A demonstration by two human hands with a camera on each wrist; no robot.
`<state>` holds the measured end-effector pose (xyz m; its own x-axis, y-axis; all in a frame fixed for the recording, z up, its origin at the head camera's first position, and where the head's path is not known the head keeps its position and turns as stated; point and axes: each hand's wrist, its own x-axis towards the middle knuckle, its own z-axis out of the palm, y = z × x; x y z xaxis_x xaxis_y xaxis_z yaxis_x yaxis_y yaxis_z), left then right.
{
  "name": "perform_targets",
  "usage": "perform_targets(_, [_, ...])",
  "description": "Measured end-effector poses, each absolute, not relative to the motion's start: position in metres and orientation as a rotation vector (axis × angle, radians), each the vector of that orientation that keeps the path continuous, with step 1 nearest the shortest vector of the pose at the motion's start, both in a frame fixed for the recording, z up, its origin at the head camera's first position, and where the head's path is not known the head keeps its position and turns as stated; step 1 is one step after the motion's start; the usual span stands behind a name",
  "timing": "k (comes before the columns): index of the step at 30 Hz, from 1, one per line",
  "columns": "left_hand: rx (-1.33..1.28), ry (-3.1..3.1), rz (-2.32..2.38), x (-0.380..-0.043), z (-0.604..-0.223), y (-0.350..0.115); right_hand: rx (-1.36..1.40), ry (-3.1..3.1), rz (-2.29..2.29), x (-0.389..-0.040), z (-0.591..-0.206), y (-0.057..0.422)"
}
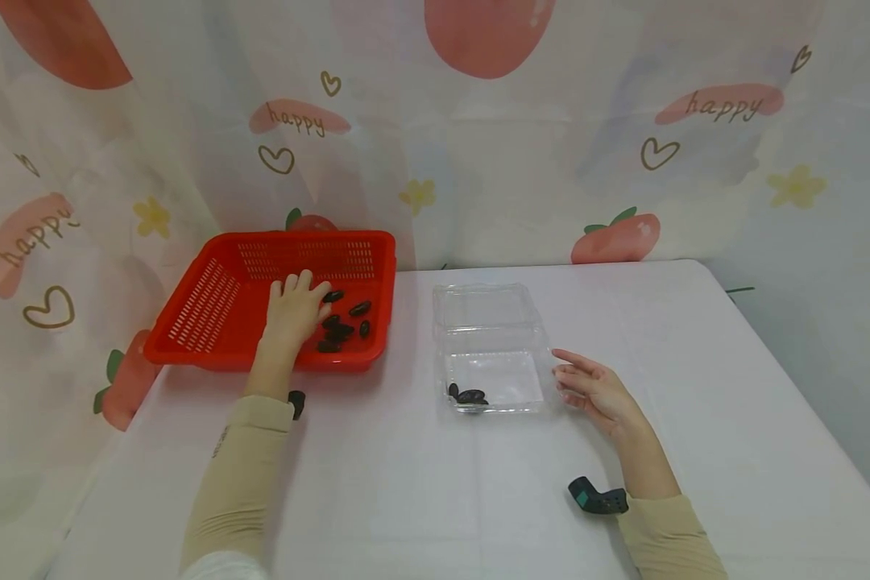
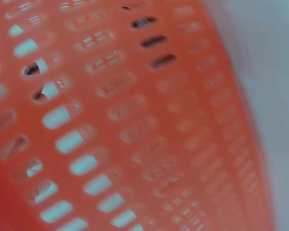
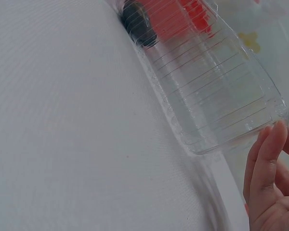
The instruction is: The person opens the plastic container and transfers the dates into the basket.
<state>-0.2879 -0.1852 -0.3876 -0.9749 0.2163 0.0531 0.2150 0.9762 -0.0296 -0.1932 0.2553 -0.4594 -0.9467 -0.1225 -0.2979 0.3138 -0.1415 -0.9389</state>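
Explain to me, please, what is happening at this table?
A person is working with two bare hands. The left hand is over the inside of a red basket, its fingers close to some dark oval pieces; I cannot tell if it touches one. The right hand is at the right side of a clear container, whose lid stands open. A few similar dark pieces lie in its near left corner, while more are in the basket.
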Motion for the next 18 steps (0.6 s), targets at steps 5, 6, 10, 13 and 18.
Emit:
perform_targets(5, [-0.265,-3.121,0.032,-0.284,-0.393,-0.197,0.216,1.835,-2.172,-0.193,-0.460,0.255])
perform_targets(6, [-0.256,-3.126,0.030,-0.283,-0.393,-0.199,0.217,1.834,-2.173,-0.193,-0.461,0.256])
perform_targets(10, [-0.224,-3.145,0.023,-0.282,-0.396,-0.204,0.220,1.839,-2.174,-0.193,-0.461,0.256])
perform_targets(13, [-0.192,-3.172,0.026,-0.281,-0.397,-0.206,0.220,1.837,-2.175,-0.194,-0.461,0.256])
perform_targets(18, [-0.162,-3.193,0.043,-0.281,-0.400,-0.208,0.219,1.827,-2.182,-0.193,-0.461,0.256])
